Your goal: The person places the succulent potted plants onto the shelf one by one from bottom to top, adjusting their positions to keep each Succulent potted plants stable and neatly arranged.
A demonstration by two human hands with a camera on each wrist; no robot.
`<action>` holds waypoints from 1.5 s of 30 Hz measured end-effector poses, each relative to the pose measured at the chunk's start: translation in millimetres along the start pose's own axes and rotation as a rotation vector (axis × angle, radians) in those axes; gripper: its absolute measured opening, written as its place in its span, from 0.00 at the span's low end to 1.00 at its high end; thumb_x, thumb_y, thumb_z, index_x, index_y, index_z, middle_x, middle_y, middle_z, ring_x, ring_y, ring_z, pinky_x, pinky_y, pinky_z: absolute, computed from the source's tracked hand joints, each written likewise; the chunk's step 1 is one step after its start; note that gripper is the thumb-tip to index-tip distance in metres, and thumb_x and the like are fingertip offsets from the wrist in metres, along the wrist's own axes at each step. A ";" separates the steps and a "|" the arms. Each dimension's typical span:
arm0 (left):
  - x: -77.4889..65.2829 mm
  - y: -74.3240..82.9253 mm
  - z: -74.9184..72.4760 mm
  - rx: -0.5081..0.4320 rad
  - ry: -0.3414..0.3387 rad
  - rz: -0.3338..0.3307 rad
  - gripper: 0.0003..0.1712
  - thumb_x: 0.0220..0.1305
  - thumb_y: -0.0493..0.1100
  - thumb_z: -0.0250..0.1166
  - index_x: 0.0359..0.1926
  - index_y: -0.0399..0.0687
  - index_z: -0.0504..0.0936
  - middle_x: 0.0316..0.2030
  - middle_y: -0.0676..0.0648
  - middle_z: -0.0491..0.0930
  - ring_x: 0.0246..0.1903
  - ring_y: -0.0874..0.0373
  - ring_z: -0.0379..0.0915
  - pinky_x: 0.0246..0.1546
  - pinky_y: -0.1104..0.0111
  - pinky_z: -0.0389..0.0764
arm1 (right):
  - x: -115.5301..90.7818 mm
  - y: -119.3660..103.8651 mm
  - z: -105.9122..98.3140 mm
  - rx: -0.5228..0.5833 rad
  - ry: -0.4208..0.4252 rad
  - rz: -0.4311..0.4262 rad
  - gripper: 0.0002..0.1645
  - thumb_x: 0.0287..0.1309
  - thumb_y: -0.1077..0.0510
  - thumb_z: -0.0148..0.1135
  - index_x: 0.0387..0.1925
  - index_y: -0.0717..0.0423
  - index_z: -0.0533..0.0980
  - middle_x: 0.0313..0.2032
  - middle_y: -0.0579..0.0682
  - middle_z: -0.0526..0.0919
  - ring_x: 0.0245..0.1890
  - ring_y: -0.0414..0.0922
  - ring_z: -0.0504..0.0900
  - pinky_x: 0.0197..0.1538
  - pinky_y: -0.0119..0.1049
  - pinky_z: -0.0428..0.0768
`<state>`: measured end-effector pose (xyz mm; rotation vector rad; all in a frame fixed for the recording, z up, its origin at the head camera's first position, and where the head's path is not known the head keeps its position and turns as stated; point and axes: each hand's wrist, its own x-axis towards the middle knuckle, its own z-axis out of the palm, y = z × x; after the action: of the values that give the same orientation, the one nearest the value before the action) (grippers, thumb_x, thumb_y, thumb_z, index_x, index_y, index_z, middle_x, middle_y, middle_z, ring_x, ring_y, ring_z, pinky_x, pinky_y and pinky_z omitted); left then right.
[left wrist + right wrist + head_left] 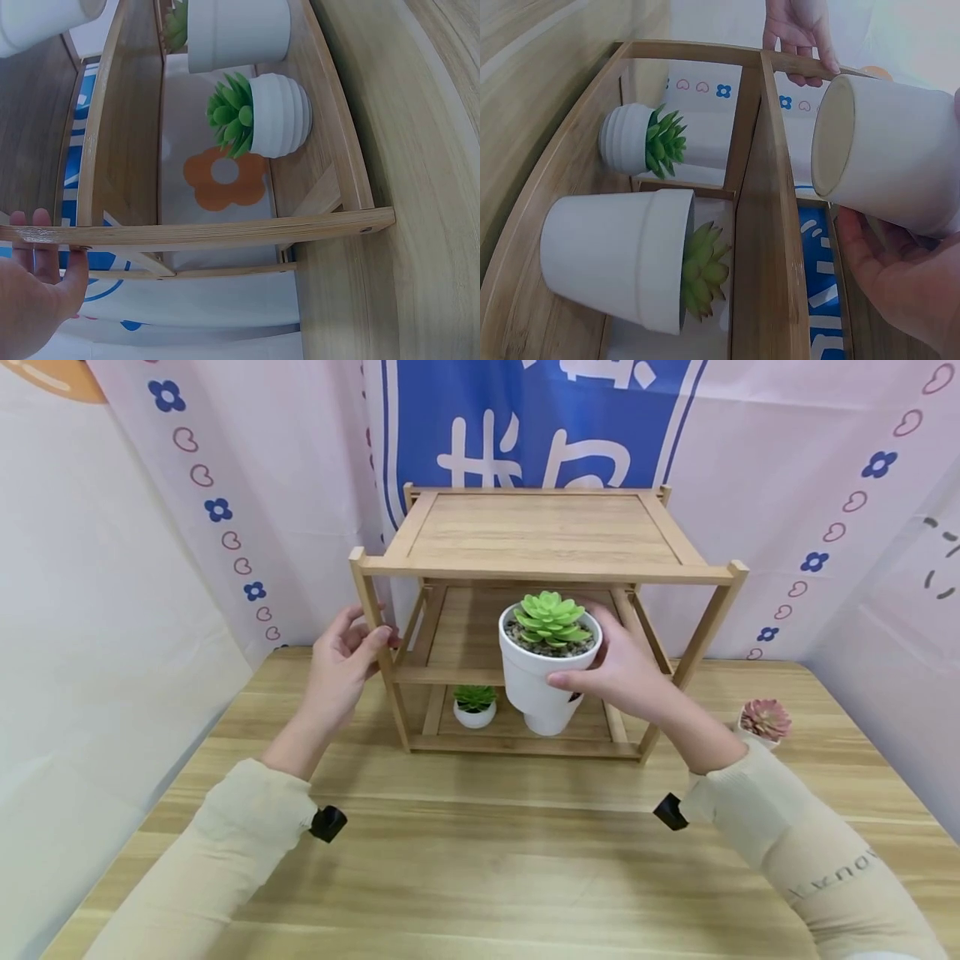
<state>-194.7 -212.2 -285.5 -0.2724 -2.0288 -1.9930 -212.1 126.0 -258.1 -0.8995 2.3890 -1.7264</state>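
My right hand (626, 672) grips a white flowerpot (528, 681) with a bright green succulent (551, 618), holding it upright at the front of the wooden shelf rack (540, 531), near middle-shelf height. Fingers wrap its far side and the thumb lies across its front. My left hand (341, 656) holds the rack's front left post, thumb in front and fingers behind. On the bottom shelf stand a small ribbed white pot (626, 139) with a green succulent and a larger white pot (622, 259) with a reddish-tipped one. In the head view the held pot partly hides that larger pot.
A pink succulent (767, 720) in a small pot stands on the wooden table (480, 860), right of the rack and beside my right forearm. Close behind the rack hangs a printed cloth with a blue panel (540, 427). A white wall (97, 610) borders the left side.
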 end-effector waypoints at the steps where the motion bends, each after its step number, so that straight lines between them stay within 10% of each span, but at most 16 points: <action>1: 0.1 0.2 0.1 0.001 0.000 -0.001 0.22 0.77 0.39 0.58 0.68 0.42 0.70 0.42 0.54 0.82 0.50 0.51 0.79 0.64 0.49 0.74 | 2.0 -1.0 1.3 -0.003 0.000 0.002 0.54 0.55 0.68 0.72 0.77 0.63 0.52 0.67 0.59 0.68 0.66 0.52 0.70 0.66 0.44 0.74; 45: -0.4 -0.8 -0.8 0.008 0.012 0.003 0.23 0.78 0.38 0.57 0.70 0.41 0.69 0.43 0.56 0.83 0.50 0.49 0.79 0.60 0.58 0.79 | 60.6 -2.8 39.9 -0.031 0.018 0.029 0.54 0.60 0.53 0.74 0.78 0.55 0.53 0.70 0.54 0.66 0.68 0.48 0.70 0.69 0.45 0.70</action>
<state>-194.5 -213.0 -286.4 -0.2609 -2.0276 -1.9790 -246.2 62.1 -253.4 -0.8518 2.4346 -1.6988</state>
